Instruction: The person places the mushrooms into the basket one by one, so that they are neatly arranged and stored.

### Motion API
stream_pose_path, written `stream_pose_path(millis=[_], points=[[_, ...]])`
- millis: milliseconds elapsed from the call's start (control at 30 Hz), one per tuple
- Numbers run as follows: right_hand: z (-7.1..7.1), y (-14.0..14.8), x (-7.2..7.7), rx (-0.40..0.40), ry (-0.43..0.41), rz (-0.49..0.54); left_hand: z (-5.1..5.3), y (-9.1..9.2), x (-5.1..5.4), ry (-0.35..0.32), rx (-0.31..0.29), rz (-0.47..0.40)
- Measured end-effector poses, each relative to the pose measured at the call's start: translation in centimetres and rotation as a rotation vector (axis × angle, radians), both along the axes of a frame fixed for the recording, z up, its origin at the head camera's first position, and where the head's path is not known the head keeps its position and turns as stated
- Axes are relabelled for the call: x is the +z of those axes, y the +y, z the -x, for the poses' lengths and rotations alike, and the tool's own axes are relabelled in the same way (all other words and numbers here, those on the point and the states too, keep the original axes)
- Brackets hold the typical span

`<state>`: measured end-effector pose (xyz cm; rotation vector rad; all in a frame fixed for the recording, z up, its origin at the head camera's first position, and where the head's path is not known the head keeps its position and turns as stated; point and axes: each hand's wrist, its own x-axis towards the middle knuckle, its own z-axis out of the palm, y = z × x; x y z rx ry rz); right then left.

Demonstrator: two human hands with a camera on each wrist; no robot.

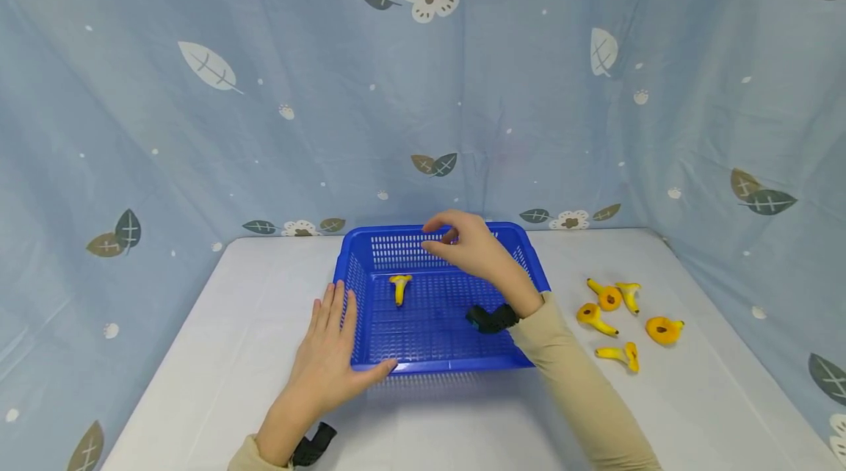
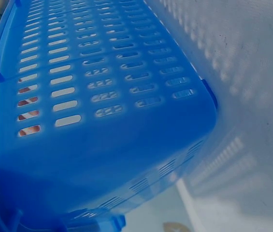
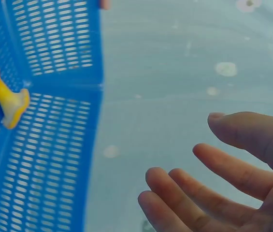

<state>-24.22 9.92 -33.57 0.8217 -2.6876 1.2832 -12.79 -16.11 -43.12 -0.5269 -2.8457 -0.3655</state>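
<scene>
Right hand [image 1: 471, 245] is hovering above blue rectangular plastic basket [image 1: 456, 366], fingers [image 3: 234, 169] parted; left hand [image 1: 322, 362] is touching its rim, fingers spread. Yellow trumpet-shaped mushroom [image 1: 399, 287] is lying inside, five more mushrooms [image 1: 662, 331] near white surface's [image 1: 264, 302] right edge; likely light, soft, stem-grip best.

Head view bright, soft shadow below basket [image 1: 449, 366]; left wrist: light dapples tabletop [image 2: 257, 111]; right wrist dimmer.

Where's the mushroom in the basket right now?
In the head view, the yellow mushroom lies in the left half of the blue basket, near its far wall, right of the left hand.
</scene>
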Motion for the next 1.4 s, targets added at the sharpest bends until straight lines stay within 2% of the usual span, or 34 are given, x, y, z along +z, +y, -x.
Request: stream_pose_path(millis=[267, 400, 567, 767, 933, 1067, 1167, 1267, 1400], points=[[-2.5, 3.5, 1.3, -0.058, 0.060, 0.103, 0.0, -0.1, -0.1, 0.006, -0.006, -0.016], [-3.7, 6.0, 1.2, -0.134, 0.110, 0.121, 0.0, -0.1, -0.1, -0.001, -0.005, -0.019], [-5.1, 9.7, 0.6, -0.248, 0.157, 0.147, 0.0, -0.2, -0.2, -0.014, -0.002, -0.020], [-6.1, 13.8, -0.5, -0.358, 0.166, 0.203, 0.0, -0.3, -0.1, -0.010, -0.002, -0.016], [-6.6, 16.8, -1.6, -0.448, 0.123, 0.215, 0.1, -0.3, -0.1, -0.012, 0.001, -0.016], [-6.8, 18.8, -2.9, -0.493, 0.087, 0.218, 0.1, -0.3, -0.1, 0.012, -0.008, -0.023], [-6.7, 20.0, -4.0, -0.509, 0.074, 0.150, 0.2, -0.2, -0.2, 0.034, -0.016, -0.029], [-6.2, 21.2, -5.4, -0.505, 0.049, 0.046, 0.1, -0.1, -0.2, 0.020, -0.016, -0.027], [-5.3, 22.2, -7.1, -0.493, -0.036, -0.074, 0.1, 0.0, -0.1, -0.015, -0.010, -0.020]])
